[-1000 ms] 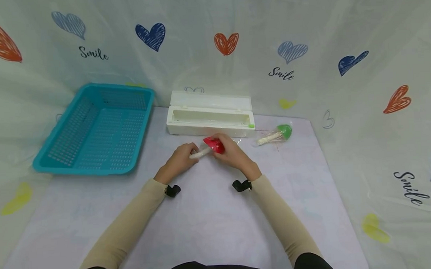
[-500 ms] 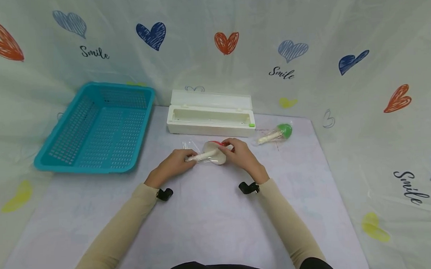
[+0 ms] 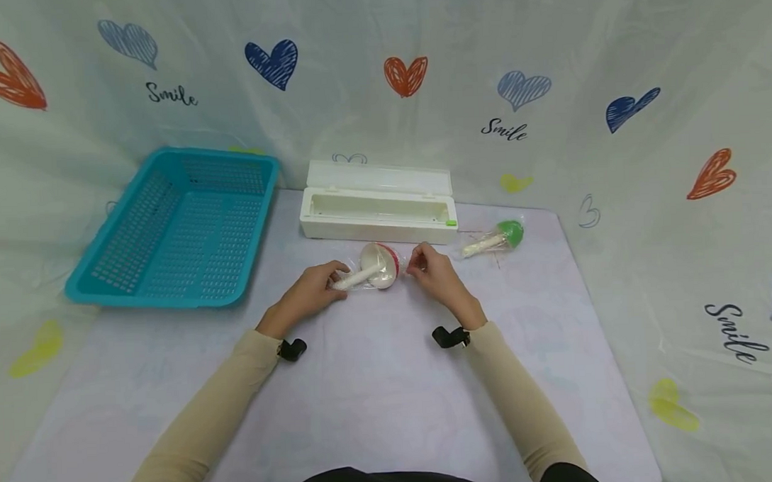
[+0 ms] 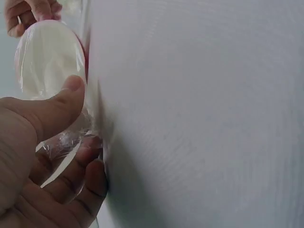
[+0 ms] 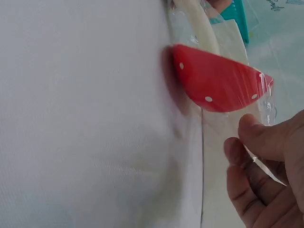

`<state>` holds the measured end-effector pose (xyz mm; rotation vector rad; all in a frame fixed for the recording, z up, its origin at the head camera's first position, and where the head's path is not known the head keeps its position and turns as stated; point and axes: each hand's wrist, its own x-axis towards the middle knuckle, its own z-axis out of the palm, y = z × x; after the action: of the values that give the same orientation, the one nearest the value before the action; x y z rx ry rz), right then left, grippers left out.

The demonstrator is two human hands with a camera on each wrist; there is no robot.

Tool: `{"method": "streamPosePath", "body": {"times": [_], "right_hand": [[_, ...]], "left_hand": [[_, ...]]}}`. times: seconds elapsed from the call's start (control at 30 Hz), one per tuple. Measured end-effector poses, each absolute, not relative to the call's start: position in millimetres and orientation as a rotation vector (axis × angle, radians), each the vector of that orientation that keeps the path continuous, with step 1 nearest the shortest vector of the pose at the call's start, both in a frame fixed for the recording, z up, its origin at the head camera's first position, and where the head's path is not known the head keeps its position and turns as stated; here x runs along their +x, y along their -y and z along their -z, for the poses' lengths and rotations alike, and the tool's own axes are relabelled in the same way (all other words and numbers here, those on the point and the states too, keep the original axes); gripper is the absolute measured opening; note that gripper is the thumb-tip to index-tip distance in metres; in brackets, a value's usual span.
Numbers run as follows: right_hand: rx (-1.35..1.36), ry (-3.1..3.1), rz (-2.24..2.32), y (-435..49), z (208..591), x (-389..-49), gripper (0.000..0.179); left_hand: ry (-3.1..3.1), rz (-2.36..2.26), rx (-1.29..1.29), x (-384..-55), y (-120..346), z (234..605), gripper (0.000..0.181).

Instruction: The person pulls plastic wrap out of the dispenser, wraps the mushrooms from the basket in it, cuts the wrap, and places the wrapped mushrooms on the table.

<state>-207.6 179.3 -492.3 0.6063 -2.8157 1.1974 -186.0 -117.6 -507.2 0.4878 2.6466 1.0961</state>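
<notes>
Between my hands lies a mushroom-shaped piece (image 3: 371,265) in clear plastic wrap, its pale underside and white stem toward me. White dots mark its red cap (image 5: 213,80) in the right wrist view. My left hand (image 3: 310,293) grips the wrapped stem end, thumb on one side and fingers on the other. Past the cap, my right hand (image 3: 440,276) pinches the clear wrapper (image 5: 270,110) with thumb and fingertip. A second wrapped mushroom-shaped piece (image 3: 509,234), green-capped, lies on the table to the right of my right hand.
Behind the hands stands a long white box (image 3: 373,229) with its lid raised and a green tab at the right end. A blue perforated basket (image 3: 165,302) sits at the left. A curtain printed with hearts (image 3: 330,94) borders the white-covered table (image 3: 372,397).
The red-capped piece has turned so its underside faces me. My right hand has left the cap, moved right and now pinches the wrapper; my left hand has shifted slightly left.
</notes>
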Motion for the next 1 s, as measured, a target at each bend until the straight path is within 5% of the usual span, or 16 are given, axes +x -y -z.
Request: {"method": "streamPosePath", "body": {"times": [0.23,0.47,0.67,1.0], "right_hand": [[0.635,2.7,-1.149,-178,501,-214,0.009],[0.642,2.908,-1.079,-167,511,-213,0.04],[0.502,2.9,-1.181,-161,510,-208,0.033],[0.617,2.7,-1.347,-163,505,-202,0.037]], "left_hand": [[-2.659,-1.099,0.453,-187,118,504,0.029],[-2.633,-1.092,0.489,-190,118,502,0.028],[-2.615,-1.137,0.432,-191,119,504,0.026],[-2.673,-1.132,0.5,-192,115,510,0.045]]}}
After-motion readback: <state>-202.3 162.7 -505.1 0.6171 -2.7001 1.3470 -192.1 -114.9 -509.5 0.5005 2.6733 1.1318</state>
